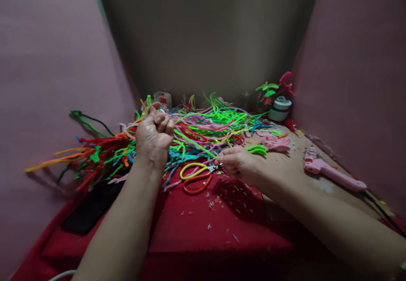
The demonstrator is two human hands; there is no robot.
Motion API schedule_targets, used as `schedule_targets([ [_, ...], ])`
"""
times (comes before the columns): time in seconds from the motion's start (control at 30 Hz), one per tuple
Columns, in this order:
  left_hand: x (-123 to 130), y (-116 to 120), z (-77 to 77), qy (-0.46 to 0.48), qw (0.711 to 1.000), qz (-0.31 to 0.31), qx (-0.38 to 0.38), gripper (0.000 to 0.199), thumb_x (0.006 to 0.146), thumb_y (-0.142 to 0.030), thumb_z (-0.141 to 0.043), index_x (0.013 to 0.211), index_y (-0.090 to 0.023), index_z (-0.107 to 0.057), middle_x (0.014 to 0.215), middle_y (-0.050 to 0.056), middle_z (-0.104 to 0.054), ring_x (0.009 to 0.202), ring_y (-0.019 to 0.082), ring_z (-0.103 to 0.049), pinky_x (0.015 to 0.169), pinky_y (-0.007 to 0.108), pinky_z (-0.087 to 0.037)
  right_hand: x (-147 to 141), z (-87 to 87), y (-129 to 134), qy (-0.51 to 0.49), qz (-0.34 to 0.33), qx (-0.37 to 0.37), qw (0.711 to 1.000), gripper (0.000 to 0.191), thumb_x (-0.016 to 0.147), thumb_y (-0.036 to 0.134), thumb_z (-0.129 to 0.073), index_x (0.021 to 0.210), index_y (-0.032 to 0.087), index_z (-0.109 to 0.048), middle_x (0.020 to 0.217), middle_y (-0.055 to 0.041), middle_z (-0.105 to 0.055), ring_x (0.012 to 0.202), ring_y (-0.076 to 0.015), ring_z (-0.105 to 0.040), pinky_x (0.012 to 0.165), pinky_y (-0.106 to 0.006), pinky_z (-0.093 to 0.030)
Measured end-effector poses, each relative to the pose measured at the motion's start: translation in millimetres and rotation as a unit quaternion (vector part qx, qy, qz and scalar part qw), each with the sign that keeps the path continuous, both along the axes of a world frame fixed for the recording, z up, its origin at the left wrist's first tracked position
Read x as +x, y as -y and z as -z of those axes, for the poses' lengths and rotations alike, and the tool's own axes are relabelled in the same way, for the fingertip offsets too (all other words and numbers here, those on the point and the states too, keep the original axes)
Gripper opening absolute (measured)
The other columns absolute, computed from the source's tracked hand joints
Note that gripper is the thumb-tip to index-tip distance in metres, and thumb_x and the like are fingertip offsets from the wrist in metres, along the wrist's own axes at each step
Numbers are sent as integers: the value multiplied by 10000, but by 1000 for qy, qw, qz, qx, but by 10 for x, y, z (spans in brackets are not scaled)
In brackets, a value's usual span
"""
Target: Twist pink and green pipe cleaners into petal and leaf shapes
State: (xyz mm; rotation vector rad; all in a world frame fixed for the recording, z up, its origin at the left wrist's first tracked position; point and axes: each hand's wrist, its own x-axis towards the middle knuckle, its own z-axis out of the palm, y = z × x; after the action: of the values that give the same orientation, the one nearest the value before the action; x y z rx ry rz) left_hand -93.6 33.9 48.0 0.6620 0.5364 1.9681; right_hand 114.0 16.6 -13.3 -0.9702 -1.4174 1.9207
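A bright green pipe cleaner (196,144) runs at a slant between my two hands. My left hand (155,128) is closed around its upper part, and a green tip pokes out above the fingers. Its lower end is pinched between the thumb and fingers of my right hand (234,162). Behind my hands spreads a large tangled heap of pipe cleaners (206,124) in green, pink, red, yellow and blue. Scissors (196,179) with one yellow and one red handle lie just left of my right hand, blades partly under it.
A dark phone (90,209) lies left on the red cloth (190,241), which is strewn with clippings. On the cardboard (285,166) at right are a pink glue gun (336,174) and pink pieces (274,141). Behind stands a pale jar (279,108).
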Motion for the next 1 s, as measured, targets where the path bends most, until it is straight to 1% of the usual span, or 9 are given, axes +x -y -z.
schedule_targets([
  [0.1,-40,15,-3,-15,999,7,36,272,855,-43,-373,626,-160,-462,445,-77,-323,326,29,-249,359,170,-205,11,37,-34,7,14,-20,1000,164,683,223,-590,563,158,-501,388,90,-228,351,-33,-133,392,-236,-59],
  [0.23,-78,31,-8,-23,997,0,73,278,848,-15,-363,644,-163,-481,482,-68,-365,346,25,-285,382,169,-243,33,75,-75,27,25,15,999,175,668,229,-627,571,147,-506,402,81,-277,348,-27,-190,388,-226,-87],
  [0.33,-94,41,-22,-16,997,5,79,289,859,-21,-356,643,-169,-478,481,-65,-377,343,24,-286,377,166,-244,50,89,-97,1,5,8,1000,184,683,256,-636,599,138,-522,406,90,-264,352,-22,-175,384,-216,-86],
  [0.53,-206,32,-57,41,999,-1,25,288,904,-111,-358,659,-178,-494,386,-88,-254,287,37,-165,314,183,-164,59,85,-109,-67,-58,0,996,194,699,297,-647,670,129,-553,389,108,-248,348,-21,-138,362,-194,-82],
  [0.63,-237,19,-57,58,998,9,25,311,919,-116,-325,672,-173,-505,383,-87,-282,282,35,-195,317,182,-195,60,92,-103,-81,-91,-20,992,176,696,279,-647,678,128,-559,389,106,-261,352,-24,-152,364,-189,-112],
  [0.7,-211,1,-49,54,997,21,41,326,934,-137,-303,697,-170,-525,410,-77,-370,303,29,-288,350,169,-270,66,112,-113,-100,-90,-28,990,171,712,278,-635,692,123,-564,393,103,-271,356,-26,-161,368,-191,-124],
  [0.83,-38,-40,5,-25,997,69,21,308,933,-274,-360,767,-168,-597,684,8,-630,604,74,-601,609,217,-492,82,138,-144,-140,-60,-30,988,170,748,278,-611,731,111,-579,418,90,-305,374,-29,-190,388,-194,-131],
  [0.9,80,-48,63,-110,990,86,-1,227,892,-250,-456,798,-148,-636,811,54,-667,767,119,-642,720,256,-511,89,133,-152,-153,-53,-39,986,176,755,281,-607,751,106,-588,425,86,-319,384,-32,-200,399,-196,-143],
  [1.0,223,-38,176,-266,959,100,-5,128,800,-201,-586,803,-107,-673,820,84,-673,781,139,-640,686,223,-501,96,126,-161,-173,-54,-53,982,188,765,286,-598,777,98,-604,427,79,-348,388,-40,-230,407,-203,-176],
])
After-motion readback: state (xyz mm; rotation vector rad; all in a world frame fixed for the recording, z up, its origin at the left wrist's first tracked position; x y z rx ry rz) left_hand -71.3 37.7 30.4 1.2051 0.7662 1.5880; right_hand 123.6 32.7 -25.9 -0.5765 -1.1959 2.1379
